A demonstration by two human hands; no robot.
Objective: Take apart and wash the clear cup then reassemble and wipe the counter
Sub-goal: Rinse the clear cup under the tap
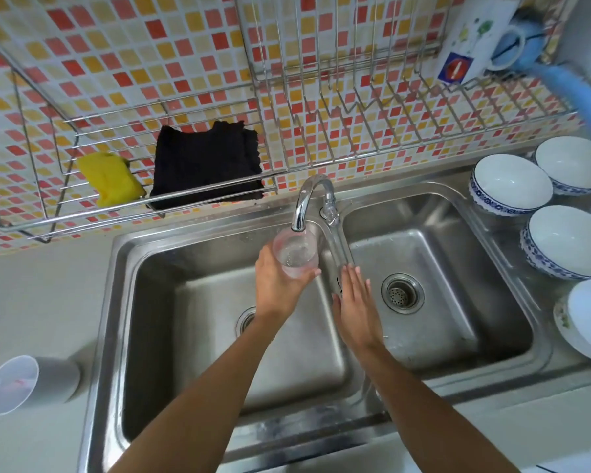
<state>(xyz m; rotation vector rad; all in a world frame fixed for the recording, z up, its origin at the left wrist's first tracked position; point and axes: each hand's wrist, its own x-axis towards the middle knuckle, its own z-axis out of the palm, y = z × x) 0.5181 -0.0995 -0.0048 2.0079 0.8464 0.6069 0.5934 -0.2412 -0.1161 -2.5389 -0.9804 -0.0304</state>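
Counting: 2 hands [280,285] (1 cup [296,252])

Bright, even light; wide-angle bending, perhaps slight blur, at edges.

Clear cup [296,252] held upright under the tap spout over the left sink basin, water pooling inside. On the counter at far left, grey sleeve [57,380] lying on its side with a translucent cup [9,385] nested in its mouth.
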